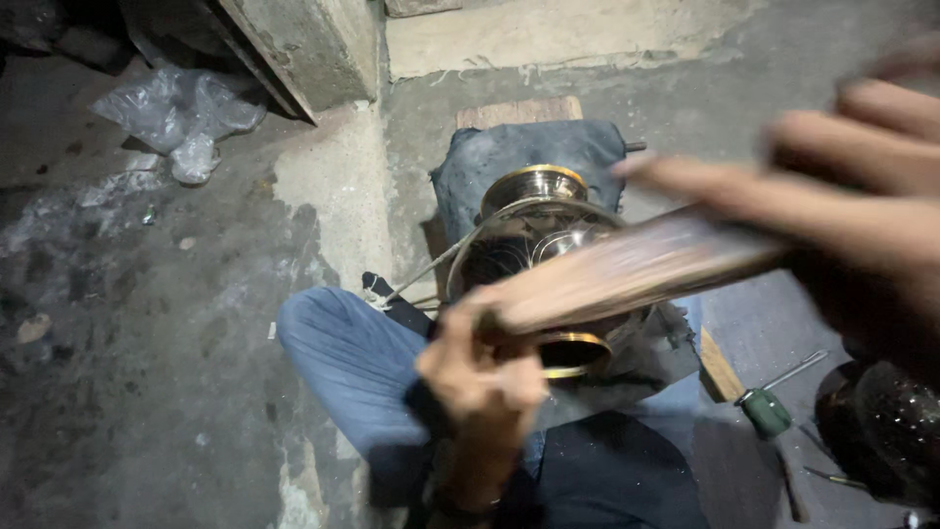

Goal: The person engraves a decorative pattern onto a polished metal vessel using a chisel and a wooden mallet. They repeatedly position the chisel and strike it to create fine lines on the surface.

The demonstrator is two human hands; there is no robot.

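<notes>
Hands worked over a shiny metal vessel (534, 230) with brass rims, which rested on a dark cloth (509, 157) over a wooden block between the person's knees, at centre. Left hand (480, 367), near, was closed around the near end of a long flat tool (627, 269), blurred. Right hand (842, 186), at far right and close to the camera, gripped the tool's other end with fingers extended along it. A green-handled screwdriver (769, 407) lay on the floor at right. A crumpled plastic bag (181, 113) lay far left.
</notes>
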